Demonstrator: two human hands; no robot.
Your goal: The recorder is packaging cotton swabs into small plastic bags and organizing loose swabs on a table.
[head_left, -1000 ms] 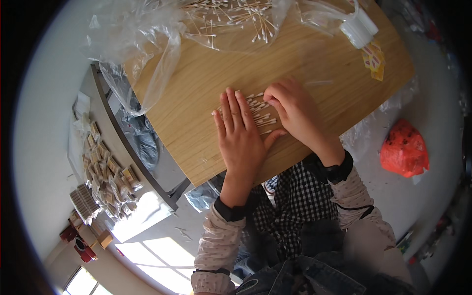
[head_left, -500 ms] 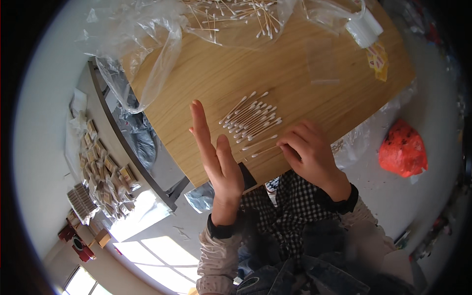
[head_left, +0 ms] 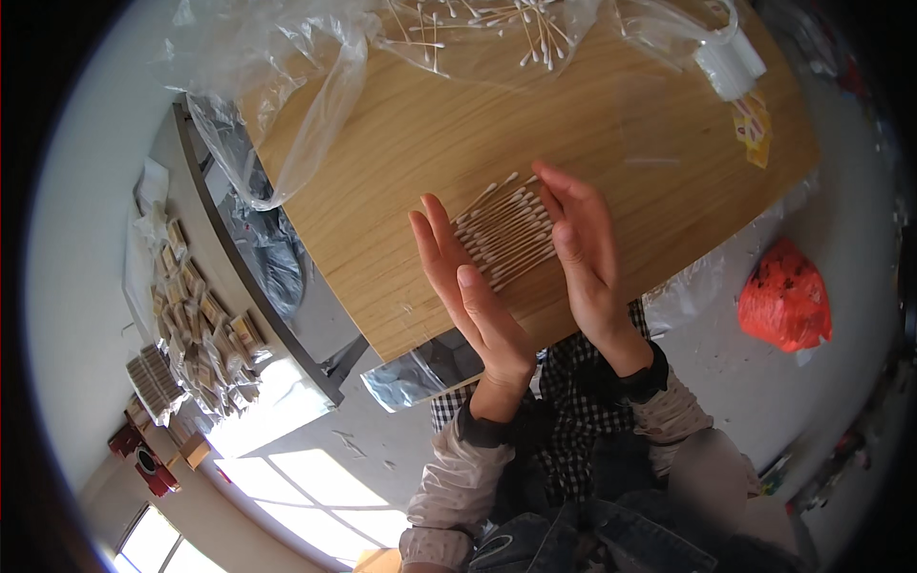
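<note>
A batch of cotton swabs (head_left: 506,236) lies side by side on the wooden table (head_left: 411,143), their white tips roughly lined up at both ends. My left hand (head_left: 482,306) stands on edge along the left ends, fingers stretched out and thumb raised. At the right ends is my right hand (head_left: 587,253), its fingers extended and palm turned toward the swabs. Both hands are open, with the swabs lying between them; some tips are hidden behind the fingers.
At the far edge, a clear plastic bag (head_left: 330,67) spreads beside more loose swabs (head_left: 540,33). A white cylindrical roll (head_left: 731,69) and a yellow packet (head_left: 753,134) sit far right. A red bag (head_left: 785,296) is beyond the table's right edge; small packets (head_left: 205,320) cover a left surface.
My right hand has moved up and left, from pinching near the lower swabs to standing open at their right ends. My left hand has shifted right against the left ends; the swabs look more bunched.
</note>
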